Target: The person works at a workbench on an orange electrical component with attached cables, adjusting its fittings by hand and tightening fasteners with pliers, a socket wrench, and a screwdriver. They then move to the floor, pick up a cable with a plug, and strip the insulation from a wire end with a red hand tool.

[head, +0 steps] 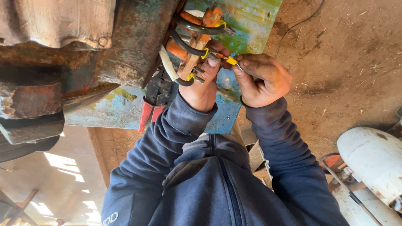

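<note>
my left hand (201,90) is wrapped around a bundle of cables (188,46), its fingers closed on the lower part of the bundle near a wooden strip (193,56) that runs through it. the bundle holds 2 black cables, 1 white cable (167,65) and orange cable ends (178,49), each black cable finishing in a yellow sleeve and a bare metal tip.

my right hand (264,79) sits just beside the left one, to its right. its thumb and forefinger are pinched narrow on a small yellow terminal (231,61) at the end of an orange lead. the terminal lies between the 2 hands, touching the fingertips of both.

the bundle hangs in front of a painted metal panel (247,21), blue and green with yellow patches. a rusted steel body (130,46) stands to the left of the bundle, and the cables come out at its edge. red-handled pliers (153,102) hang below the bundle, just beside my left wrist, against the panel.

both arms are in dark blue sleeves (276,142). a white cylinder (372,163) lies on the dirt floor (347,54) at the lower right, well apart from the hands. a thin dark wire (299,23) runs across the dirt at the top right.
</note>
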